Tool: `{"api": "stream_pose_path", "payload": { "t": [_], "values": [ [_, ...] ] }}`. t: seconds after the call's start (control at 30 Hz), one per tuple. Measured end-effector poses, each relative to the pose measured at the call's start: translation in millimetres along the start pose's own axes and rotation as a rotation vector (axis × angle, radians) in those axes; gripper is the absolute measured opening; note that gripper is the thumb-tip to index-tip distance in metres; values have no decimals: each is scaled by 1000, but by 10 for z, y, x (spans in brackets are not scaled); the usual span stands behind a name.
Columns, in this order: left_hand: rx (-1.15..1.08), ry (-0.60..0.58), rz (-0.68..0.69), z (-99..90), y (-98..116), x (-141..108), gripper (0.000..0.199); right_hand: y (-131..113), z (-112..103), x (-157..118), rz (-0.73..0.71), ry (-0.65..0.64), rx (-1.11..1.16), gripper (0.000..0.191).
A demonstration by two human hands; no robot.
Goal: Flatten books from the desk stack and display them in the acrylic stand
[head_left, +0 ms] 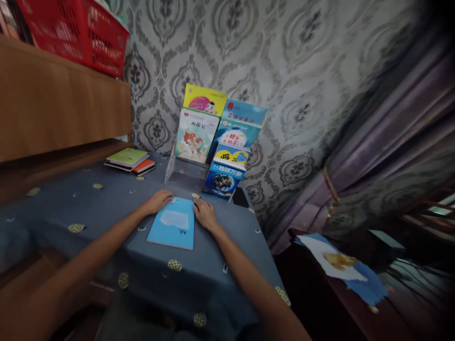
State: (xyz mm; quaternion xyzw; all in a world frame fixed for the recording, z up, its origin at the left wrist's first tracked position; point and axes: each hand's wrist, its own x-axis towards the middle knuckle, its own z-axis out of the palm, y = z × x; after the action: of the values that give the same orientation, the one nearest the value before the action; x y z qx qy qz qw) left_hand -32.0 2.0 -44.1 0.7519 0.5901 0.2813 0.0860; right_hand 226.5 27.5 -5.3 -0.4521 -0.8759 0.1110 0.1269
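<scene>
A blue book (170,225) with a pale panel on its cover lies on the dark cloth in front of me. My left hand (159,201) is at its far left corner, fingers curled against the edge. On the far right edge, my right hand (205,213) grips the same book, its fingertips at the corner. Beyond stands a clear book rack (185,175) with several upright books. A white-green book (196,137) with a fox-like picture stands in its left column, in front of a yellow book (204,98). A dark blue book with a globe (223,181) stands lowest on the right.
A small stack of books, green on top (127,157), lies at the table's back left. A red basket (88,38) sits on a wooden cabinet (64,99). A dark flat object (241,197) lies beside the rack. Right of the table are a curtain (320,189) and tissue packaging (337,260).
</scene>
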Motion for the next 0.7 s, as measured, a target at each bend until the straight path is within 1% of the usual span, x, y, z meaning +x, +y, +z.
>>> {"api": "stream_pose_path", "payload": {
  "t": [0.1, 0.23, 0.5, 0.6, 0.7],
  "values": [
    [2, -2, 15, 3, -36, 4, 35, 24, 11, 4, 3, -8, -8, 45],
    [14, 5, 27, -10, -32, -6, 35, -6, 7, -23, -10, 2, -23, 43],
    [51, 28, -28, 10, 46, -49, 37, -153, -33, -153, -55, 27, -57, 40],
    [72, 49, -38, 4, 100, -69, 37, -215, -21, -203, -99, 7, -29, 41],
    [97, 70, -43, 2, 143, -73, 40, -293, 25, -273, -222, 5, 21, 43]
  ]
}}
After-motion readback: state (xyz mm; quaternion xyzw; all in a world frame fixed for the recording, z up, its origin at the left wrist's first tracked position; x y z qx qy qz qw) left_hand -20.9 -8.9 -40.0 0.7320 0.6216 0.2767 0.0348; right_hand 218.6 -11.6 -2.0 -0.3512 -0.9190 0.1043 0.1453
